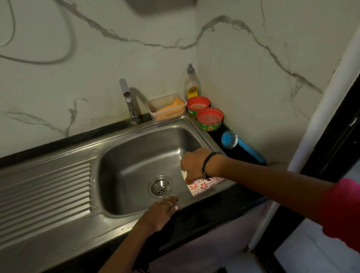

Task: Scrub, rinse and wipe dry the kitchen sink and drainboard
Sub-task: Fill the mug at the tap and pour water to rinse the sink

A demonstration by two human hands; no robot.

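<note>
Inside the sink (pixel 131 156), right of the drain (pixel 160 186), the right hand (pixel 193 165) grips a flowered cloth (pixel 203 184) against the steel wall, probably to wipe it dry. The left hand (pixel 161 212) lies flat and empty on the rim below the drain, probably for balance.

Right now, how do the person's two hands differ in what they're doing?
The right hand grips a flowered cloth against the sink's right inner wall; the left hand holds nothing. The right hand is down inside the basin, while the left hand rests flat on the front rim. The right wrist wears a dark band; the left hand wears a ring. Both are bare.
</note>
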